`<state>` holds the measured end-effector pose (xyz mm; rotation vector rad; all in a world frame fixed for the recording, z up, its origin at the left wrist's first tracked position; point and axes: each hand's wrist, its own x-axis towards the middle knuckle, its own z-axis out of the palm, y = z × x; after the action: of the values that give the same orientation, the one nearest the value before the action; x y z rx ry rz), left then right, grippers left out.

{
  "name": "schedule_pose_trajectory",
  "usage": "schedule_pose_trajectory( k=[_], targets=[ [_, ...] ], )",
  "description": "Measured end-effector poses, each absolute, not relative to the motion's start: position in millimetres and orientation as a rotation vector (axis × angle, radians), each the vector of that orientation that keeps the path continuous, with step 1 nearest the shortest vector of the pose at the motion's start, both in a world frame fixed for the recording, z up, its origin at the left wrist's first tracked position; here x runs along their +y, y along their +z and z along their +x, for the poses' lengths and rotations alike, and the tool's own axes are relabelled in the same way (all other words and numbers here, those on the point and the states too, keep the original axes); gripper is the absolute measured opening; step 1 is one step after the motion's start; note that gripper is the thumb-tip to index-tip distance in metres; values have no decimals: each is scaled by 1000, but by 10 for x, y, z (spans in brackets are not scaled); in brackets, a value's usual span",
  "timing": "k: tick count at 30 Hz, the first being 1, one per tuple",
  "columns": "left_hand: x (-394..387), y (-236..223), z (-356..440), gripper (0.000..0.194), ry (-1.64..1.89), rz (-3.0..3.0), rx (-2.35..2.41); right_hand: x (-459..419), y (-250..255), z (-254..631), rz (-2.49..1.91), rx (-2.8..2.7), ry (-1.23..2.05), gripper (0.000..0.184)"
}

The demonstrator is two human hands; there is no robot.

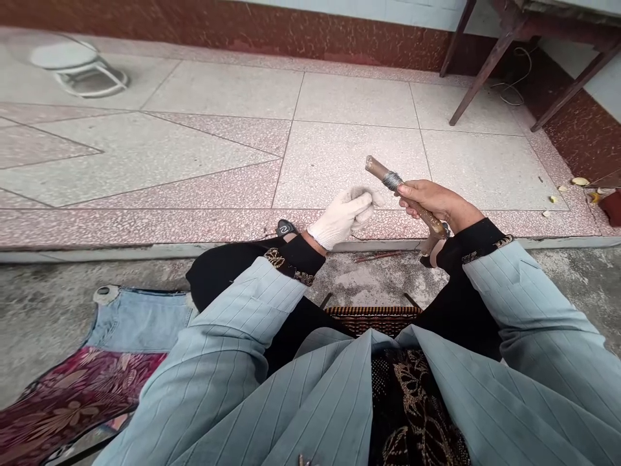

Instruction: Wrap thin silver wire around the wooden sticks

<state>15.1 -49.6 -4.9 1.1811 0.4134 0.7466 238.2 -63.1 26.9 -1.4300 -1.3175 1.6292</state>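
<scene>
Right fingers (410, 210) clasp a wire-bound wooden stick (379, 170), its end jutting beyond them; gloved left fingers (361, 205) curl together nearby.

Both arms (228, 317) reach forward, the gloved left grip (345, 215) curled, the bare right grip (433, 200) wrapped closed.

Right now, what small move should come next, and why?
I'd probably bring the gloved left hand to the wire coil and steady it. The bare right hand grips the stick just below the coil, leaving the coil exposed, and the left hand is close beside it, seemingly apart from the stick.
</scene>
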Motion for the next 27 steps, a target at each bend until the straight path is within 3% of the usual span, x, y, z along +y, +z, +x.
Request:
schedule_pose_trajectory(
  k=[5, 11, 14, 17, 19, 21, 27],
  targets=[
    [-394, -38, 132, 30, 546, 1372, 476, -547, 336, 2456, -1413, -1419, 1518, 32],
    [-191, 73, 119, 21, 278, 1895, 627, -652, 577, 2645, -1061, -2098, 2006, 41],
    [-128, 136, 117, 18, 88, 2159, 612, -661, 541, 2667, -1266, -2380, 2171, 39],
    [-110, 144, 122, 18, 31, 2085, 598, -617, 460, 2630, -1866, -2569, 1682, 36],
    [-107, 120, 132, 19, 78, 1926, 554, -588, 452, 2597, -2166, -2403, 1092, 34],
    [-96, 83, 149, 19, 160, 1796, 506, -586, 496, 2566, -2128, -2046, 844, 34],
    [-63, 11, 207, 23, 303, 1723, 481, -715, 625, 2407, -1311, -1412, 1417, 46]
  ],
)
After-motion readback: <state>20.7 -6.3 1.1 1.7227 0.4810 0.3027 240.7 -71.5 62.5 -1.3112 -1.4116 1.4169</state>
